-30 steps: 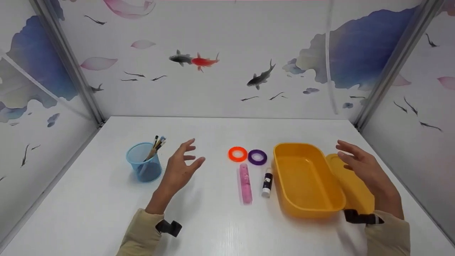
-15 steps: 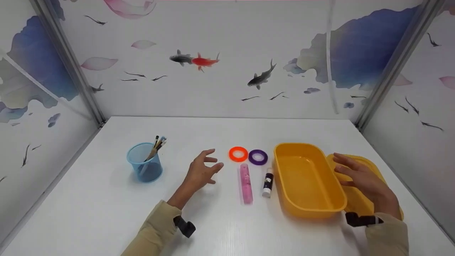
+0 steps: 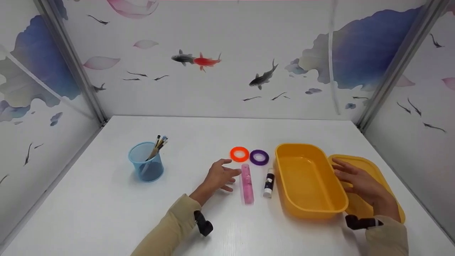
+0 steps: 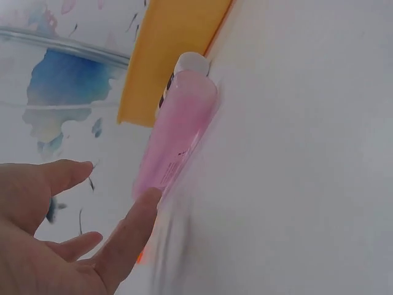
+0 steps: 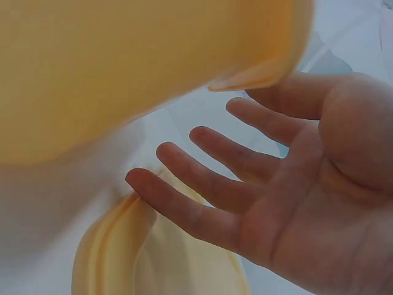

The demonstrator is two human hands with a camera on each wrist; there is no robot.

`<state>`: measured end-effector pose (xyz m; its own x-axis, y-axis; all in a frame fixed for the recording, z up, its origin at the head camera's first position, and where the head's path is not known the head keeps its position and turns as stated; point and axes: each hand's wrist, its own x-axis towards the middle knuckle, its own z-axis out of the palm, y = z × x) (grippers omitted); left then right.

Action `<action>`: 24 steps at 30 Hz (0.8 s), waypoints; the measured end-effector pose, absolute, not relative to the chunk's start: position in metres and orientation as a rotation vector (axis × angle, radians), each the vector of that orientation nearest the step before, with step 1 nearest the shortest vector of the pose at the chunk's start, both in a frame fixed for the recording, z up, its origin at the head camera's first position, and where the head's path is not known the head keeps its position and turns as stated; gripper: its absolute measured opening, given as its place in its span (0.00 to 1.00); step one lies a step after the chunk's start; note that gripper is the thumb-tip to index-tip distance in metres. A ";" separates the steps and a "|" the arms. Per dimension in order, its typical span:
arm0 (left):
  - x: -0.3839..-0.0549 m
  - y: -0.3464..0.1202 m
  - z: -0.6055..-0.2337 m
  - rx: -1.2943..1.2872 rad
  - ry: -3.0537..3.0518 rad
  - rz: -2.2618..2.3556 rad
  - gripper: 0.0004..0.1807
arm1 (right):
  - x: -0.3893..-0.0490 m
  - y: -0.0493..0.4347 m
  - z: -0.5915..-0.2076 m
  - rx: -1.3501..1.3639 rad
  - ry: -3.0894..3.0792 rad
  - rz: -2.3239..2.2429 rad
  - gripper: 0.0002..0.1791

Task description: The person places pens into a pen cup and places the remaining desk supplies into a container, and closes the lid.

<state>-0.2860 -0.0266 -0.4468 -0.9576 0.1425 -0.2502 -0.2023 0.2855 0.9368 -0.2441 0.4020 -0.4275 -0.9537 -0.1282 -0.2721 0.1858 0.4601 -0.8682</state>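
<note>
My left hand (image 3: 217, 177) hovers just left of a pink translucent tube (image 3: 247, 185), thumb and fingers spread. In the left wrist view the tube (image 4: 178, 132) lies beyond the fingertips; a finger overlaps its near end, and contact cannot be told. A glue stick (image 3: 268, 185) with a white cap and dark label lies right of the tube. My right hand (image 3: 362, 183) is over the yellow lid (image 3: 369, 167), beside the right wall of a yellow box (image 3: 307, 177). In the right wrist view its fingers are loosely extended near the box (image 5: 123, 74) and the lid (image 5: 104, 252), holding nothing.
An orange ring (image 3: 231, 155) and a purple ring (image 3: 251, 158) lie flat behind the tube. To the left stands a blue mesh cup (image 3: 147, 170) holding several paintbrushes (image 3: 160, 144). Printed panels enclose the white table (image 3: 89, 199) at the back and sides.
My left hand has moved right and toward me, from near the cup to beside the pink tube. My right hand has dropped lower over the lid. The objects keep their places.
</note>
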 end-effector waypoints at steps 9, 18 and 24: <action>-0.289 -0.002 -0.450 -0.168 2.290 1.686 0.36 | -0.249 0.400 -0.431 0.017 2.395 -1.490 0.43; -0.287 0.020 -0.443 -0.277 2.316 1.636 0.39 | -0.248 0.398 -0.430 0.083 2.397 -1.499 0.45; -0.286 0.025 -0.445 -0.257 2.356 1.585 0.43 | -0.247 0.398 -0.430 0.109 2.386 -1.512 0.45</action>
<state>-0.2862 0.0249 -0.4453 -0.9421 0.0133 -0.3351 -0.3054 0.3787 0.8737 -0.2466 0.3980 -0.4299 -0.9481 -0.1019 -0.3013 0.2290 0.4388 -0.8689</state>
